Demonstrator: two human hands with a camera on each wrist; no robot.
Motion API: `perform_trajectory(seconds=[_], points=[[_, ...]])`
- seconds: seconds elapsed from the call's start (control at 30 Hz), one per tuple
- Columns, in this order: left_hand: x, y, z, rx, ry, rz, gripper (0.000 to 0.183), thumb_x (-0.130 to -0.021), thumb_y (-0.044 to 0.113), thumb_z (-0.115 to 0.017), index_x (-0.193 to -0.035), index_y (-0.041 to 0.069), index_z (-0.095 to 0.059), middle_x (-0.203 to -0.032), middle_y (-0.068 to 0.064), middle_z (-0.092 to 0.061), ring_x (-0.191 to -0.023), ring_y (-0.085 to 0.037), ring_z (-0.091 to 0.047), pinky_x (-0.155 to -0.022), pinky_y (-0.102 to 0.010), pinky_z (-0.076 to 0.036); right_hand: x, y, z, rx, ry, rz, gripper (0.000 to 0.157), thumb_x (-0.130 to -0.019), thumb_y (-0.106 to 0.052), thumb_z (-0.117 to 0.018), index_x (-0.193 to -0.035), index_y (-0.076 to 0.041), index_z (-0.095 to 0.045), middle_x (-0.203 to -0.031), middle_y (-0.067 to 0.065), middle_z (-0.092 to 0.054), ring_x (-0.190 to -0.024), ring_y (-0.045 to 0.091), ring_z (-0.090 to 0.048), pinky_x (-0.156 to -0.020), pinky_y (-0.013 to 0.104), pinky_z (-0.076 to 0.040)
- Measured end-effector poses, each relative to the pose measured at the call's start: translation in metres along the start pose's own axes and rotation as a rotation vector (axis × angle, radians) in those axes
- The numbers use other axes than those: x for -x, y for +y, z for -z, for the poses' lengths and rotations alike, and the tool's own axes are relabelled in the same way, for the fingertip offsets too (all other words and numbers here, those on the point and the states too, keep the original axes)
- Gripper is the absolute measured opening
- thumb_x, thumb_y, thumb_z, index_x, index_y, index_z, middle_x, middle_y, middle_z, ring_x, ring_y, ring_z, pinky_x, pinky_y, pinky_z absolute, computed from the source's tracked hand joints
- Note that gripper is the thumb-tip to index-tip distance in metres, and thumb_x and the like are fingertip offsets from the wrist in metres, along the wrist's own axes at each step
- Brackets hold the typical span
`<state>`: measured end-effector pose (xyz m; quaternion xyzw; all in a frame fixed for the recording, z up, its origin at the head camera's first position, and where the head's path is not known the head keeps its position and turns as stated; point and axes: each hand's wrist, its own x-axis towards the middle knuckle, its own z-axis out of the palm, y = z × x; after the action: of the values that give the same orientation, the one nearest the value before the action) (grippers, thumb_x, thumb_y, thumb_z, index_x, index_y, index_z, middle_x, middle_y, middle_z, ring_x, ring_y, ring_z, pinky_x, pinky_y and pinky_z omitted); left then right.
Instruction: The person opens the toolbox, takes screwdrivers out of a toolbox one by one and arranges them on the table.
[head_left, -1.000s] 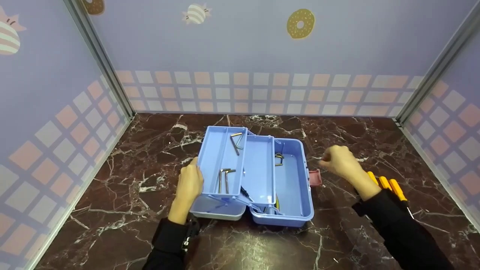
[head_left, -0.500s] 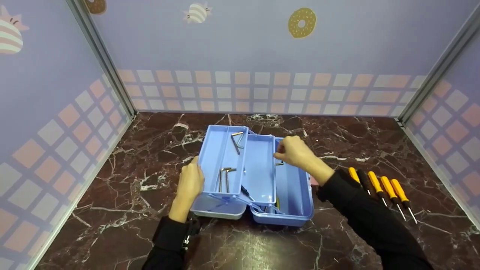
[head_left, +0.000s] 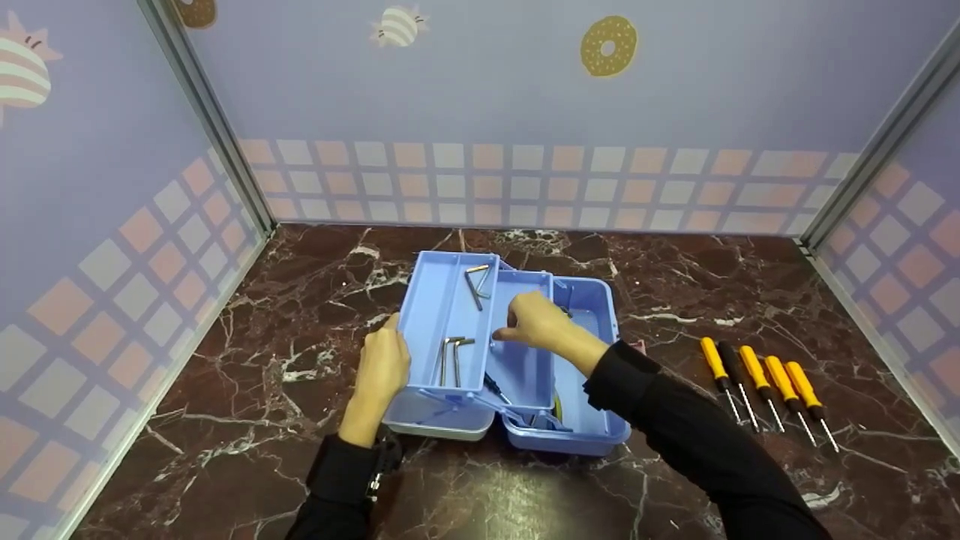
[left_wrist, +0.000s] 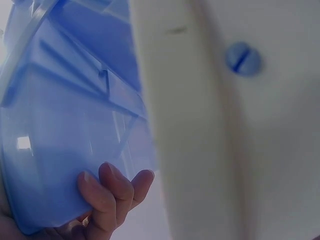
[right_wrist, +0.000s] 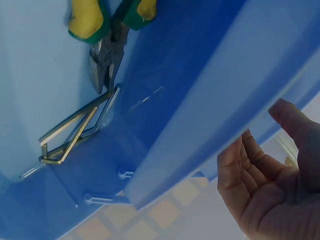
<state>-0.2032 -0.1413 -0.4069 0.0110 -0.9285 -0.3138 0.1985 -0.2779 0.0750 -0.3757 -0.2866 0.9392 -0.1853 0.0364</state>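
Note:
A light blue toolbox (head_left: 592,401) stands with its two stepped trays spread to the left. My left hand (head_left: 382,367) grips the outer edge of the upper tray (head_left: 424,315), its fingertips (left_wrist: 115,185) curled against the blue plastic in the left wrist view. My right hand (head_left: 540,321) is over the lower tray (head_left: 517,289). In the right wrist view that hand holds nothing, fingers loosely bent, thumb apart. Two pairs of L-shaped hex keys (head_left: 454,361) lie in the upper tray. More hex keys (right_wrist: 75,132) and green-and-yellow pliers (right_wrist: 107,60) lie in the box bottom.
Several screwdrivers (head_left: 750,367) lie in a row on the marbled table (head_left: 247,420) at right, most with yellow handles, one black. A dark slim tool (head_left: 495,387) sits near the lower tray's front. Patterned wall panels (head_left: 487,90) enclose the table.
My right hand has moved left from beside the toolbox, across its open bottom, to above the lower tray. My left hand has stayed on the upper tray's edge.

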Motion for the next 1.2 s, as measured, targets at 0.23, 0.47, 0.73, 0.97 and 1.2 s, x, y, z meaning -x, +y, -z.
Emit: perform_trajectory(seconds=[0.23, 0.47, 0.73, 0.97, 1.2], points=[[0.0, -0.001, -0.001, 0.008, -0.001, 0.001, 0.03, -0.086, -0.002, -0.041, -0.114, -0.01, -0.051, -0.093, -0.034, -0.058, -0.08, -0.046, -0.057, -0.066, -0.052, -0.047, -0.003, -0.007, -0.011, 0.04, -0.011, -0.017, 0.025, -0.073, -0.023, -0.07, -0.061, -0.002, -0.062, -0.059, 0.007, -0.06, -0.053, 0.019, -0.056, -0.05, 0.029, -0.046], [0.0, 0.0, -0.001, 0.009, -0.002, 0.0, 0.03, -0.087, -0.002, -0.041, -0.113, -0.009, -0.052, -0.091, -0.033, -0.058, -0.08, -0.046, -0.058, -0.066, -0.052, -0.047, -0.003, -0.011, -0.016, 0.083, 0.021, -0.029, 0.025, -0.071, -0.019, -0.071, -0.06, -0.002, -0.055, -0.062, 0.01, -0.058, -0.055, 0.021, -0.053, -0.052, 0.033, -0.046], [0.0, -0.001, -0.001, 0.01, 0.004, -0.004, 0.027, -0.087, -0.002, -0.042, -0.111, -0.008, -0.053, -0.091, -0.031, -0.059, -0.081, -0.044, -0.058, -0.066, -0.052, -0.047, -0.002, -0.009, -0.013, 0.097, 0.002, -0.094, 0.017, -0.071, -0.013, -0.069, -0.066, 0.0, -0.058, -0.066, 0.012, -0.06, -0.06, 0.025, -0.058, -0.054, 0.035, -0.048], [0.0, 0.0, -0.002, 0.015, -0.004, 0.012, 0.029, -0.087, -0.002, -0.041, -0.113, -0.01, -0.052, -0.092, -0.032, -0.059, -0.082, -0.043, -0.059, -0.067, -0.05, -0.047, 0.003, -0.004, -0.013, 0.121, 0.028, -0.115, 0.012, -0.067, -0.006, -0.065, -0.065, -0.002, -0.054, -0.064, 0.011, -0.057, -0.059, 0.025, -0.055, -0.051, 0.037, -0.046], [0.0, 0.001, -0.001, 0.015, -0.011, 0.009, 0.031, -0.087, -0.002, -0.041, -0.116, -0.012, -0.05, -0.095, -0.033, -0.058, -0.083, -0.044, -0.058, -0.067, -0.05, -0.048, 0.014, -0.016, -0.006, 0.159, -0.08, -0.139, 0.017, -0.065, -0.006, -0.066, -0.062, -0.004, -0.05, -0.064, 0.01, -0.053, -0.056, 0.022, -0.05, -0.046, 0.033, -0.042]])
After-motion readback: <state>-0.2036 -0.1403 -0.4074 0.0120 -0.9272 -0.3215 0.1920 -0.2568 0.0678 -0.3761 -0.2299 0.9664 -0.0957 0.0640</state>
